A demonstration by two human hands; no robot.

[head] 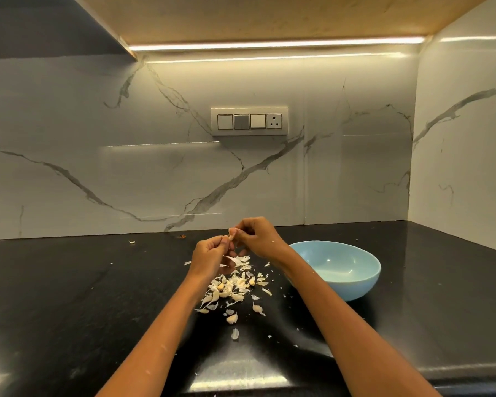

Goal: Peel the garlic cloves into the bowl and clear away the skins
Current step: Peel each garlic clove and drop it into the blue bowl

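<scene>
Garlic clove pale, papery, pinched between my left hand and right hand; bowl at 3 o'clock.

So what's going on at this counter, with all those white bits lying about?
A person is peeling garlic. Both hands, the left hand and the right hand, pinch one garlic clove between them above the black counter. Loose skins and some cloves lie scattered beneath. The blue bowl to the right looks empty so far, as much of it as shows.
</scene>
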